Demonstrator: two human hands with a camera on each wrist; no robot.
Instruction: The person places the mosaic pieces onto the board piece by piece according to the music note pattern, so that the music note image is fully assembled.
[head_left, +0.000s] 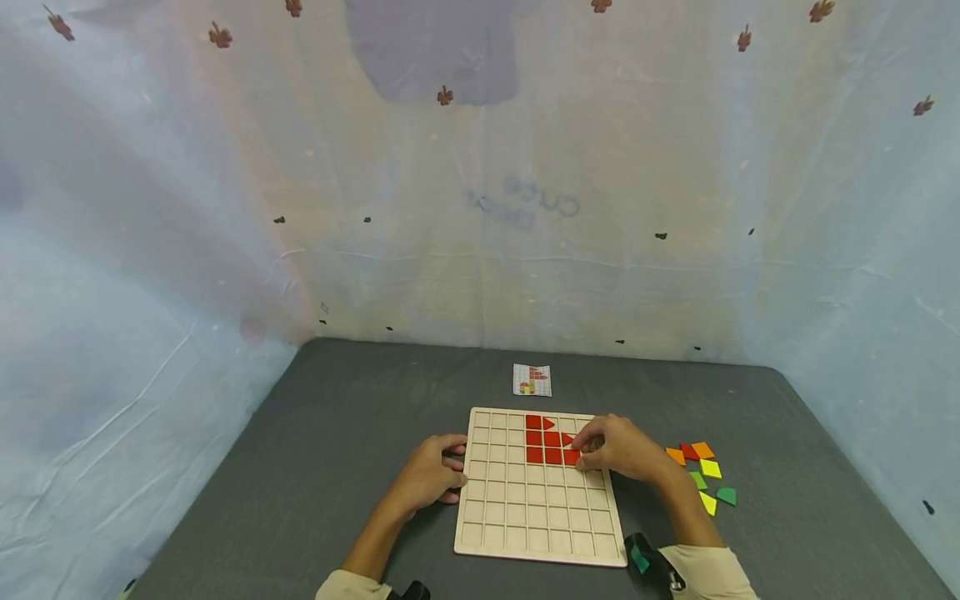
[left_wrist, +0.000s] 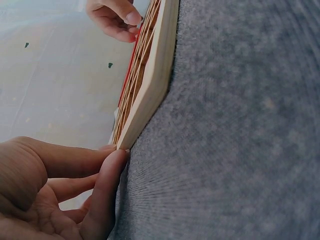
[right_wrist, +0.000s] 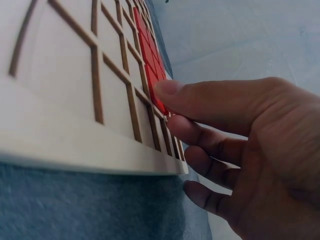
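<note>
A square wooden grid board [head_left: 537, 518] lies on the dark table, with several red tiles [head_left: 552, 456] set in its upper middle cells, some square and some pointed. My left hand [head_left: 426, 475] pinches the board's left edge between thumb and fingers, as the left wrist view shows close up. Over the board's upper right part, my right hand [head_left: 621, 448] has its thumb and index finger on a red square tile [right_wrist: 155, 91] at the right end of the lowest red row. The other fingers of that hand curl loosely beside the board. Its fingertips partly cover nearby cells.
A small printed card [head_left: 532, 380] with a coloured grid pattern lies beyond the board. Right of the right forearm are loose tiles: orange [head_left: 703, 450], red [head_left: 688, 451], yellow [head_left: 710, 468] and green [head_left: 726, 496]. A pale plastic sheet [head_left: 480, 275] hangs behind the table.
</note>
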